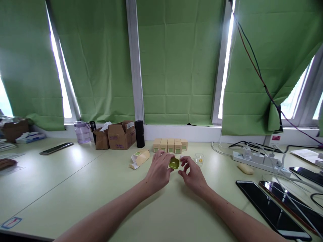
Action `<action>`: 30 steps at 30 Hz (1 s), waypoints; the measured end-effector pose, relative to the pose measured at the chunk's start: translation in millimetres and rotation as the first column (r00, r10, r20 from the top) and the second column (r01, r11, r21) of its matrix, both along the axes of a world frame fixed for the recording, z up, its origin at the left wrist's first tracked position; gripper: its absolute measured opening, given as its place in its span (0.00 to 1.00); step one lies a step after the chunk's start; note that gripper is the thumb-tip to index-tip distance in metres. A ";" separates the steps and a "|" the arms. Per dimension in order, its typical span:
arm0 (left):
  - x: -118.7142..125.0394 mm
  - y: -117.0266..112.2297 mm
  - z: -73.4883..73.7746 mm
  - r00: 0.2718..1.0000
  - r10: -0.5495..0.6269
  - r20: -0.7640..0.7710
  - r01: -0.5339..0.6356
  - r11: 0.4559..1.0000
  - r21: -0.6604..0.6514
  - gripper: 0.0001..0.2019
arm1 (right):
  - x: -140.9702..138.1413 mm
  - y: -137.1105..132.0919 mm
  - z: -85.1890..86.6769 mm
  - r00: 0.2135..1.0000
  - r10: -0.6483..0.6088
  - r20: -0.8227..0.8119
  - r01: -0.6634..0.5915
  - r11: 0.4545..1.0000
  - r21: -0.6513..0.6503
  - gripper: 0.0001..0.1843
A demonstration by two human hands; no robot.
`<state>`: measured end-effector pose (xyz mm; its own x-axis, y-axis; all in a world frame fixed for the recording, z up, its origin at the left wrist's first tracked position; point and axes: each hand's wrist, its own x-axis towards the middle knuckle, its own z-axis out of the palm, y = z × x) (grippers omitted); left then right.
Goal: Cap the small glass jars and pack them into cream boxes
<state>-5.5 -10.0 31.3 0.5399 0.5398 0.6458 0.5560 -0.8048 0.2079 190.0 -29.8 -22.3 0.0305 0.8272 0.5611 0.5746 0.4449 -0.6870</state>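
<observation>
My left hand (160, 169) is closed on a small olive-green case (174, 163), pinching it at its left side between thumb and fingers. The case's hollow inside faces me, with a small pale spot in it. Just to its right is my right hand (191, 173), fingers curved and thumb apart, with no thing plainly between them. Past the right hand stands a small clear plastic box (199, 158) with something yellow inside. An opened cardboard packet (140, 158) lies to the left of my left hand. Behind both hands is a row of several small tan boxes (171, 146) with green labels.
A black cylinder (139, 134), brown cartons (121, 136) and a lilac water bottle (82, 132) stand at the back left. One phone (57, 148) lies further left. On the right are a power strip (259, 160) with tangled cables, a tan object (245, 168) and a large dark tablet (270, 206).
</observation>
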 end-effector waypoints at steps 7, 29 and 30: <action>-7.8 -10.3 -3.6 0.997 -0.025 0.076 0.023 0.999 0.028 0.19 | -6.3 -12.2 4.6 0.996 0.076 -0.039 -0.069 0.983 0.171 0.27; -6.3 4.3 -19.1 0.925 -0.019 0.378 0.131 0.953 -0.274 0.14 | -3.6 -23.9 14.2 0.963 0.002 0.269 -0.131 0.877 0.463 0.30; -5.8 5.5 -19.0 0.928 0.000 0.373 0.131 0.936 -0.326 0.14 | -3.7 -24.0 15.0 0.959 -0.008 0.284 -0.130 0.875 0.466 0.30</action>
